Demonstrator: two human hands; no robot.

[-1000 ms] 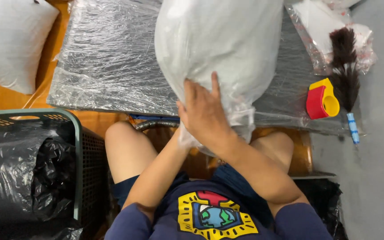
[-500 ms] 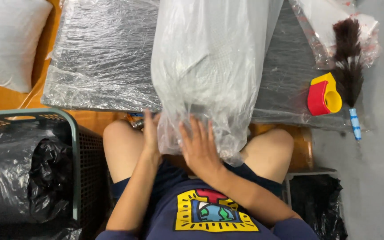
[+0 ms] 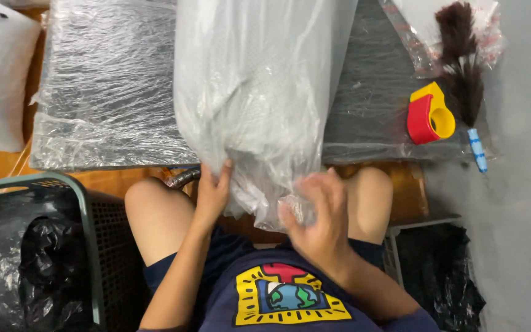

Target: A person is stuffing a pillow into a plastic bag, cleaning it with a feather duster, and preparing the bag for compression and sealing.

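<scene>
Both hands are now gripping the open end of the plastic bag [image 3: 259,104], which has slid down over the person's lap: the left hand [image 3: 213,190] is pinching its edge, the right hand [image 3: 318,215] is bunching the loose film. Beyond the bag, a wrapped table [image 3: 106,92] is holding a red-and-yellow tape dispenser [image 3: 428,112] and a feather duster [image 3: 462,67].

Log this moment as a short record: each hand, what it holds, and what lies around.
left hand: grips the lower left edge of the clear plastic bag
right hand: bunches the bag's open end, blurred
bag contents: white padded item, kind unclear
worktop: wrapped in clear film
right side: red and yellow tape dispenser, dark feather duster
left side: green basket lined with black plastic
</scene>
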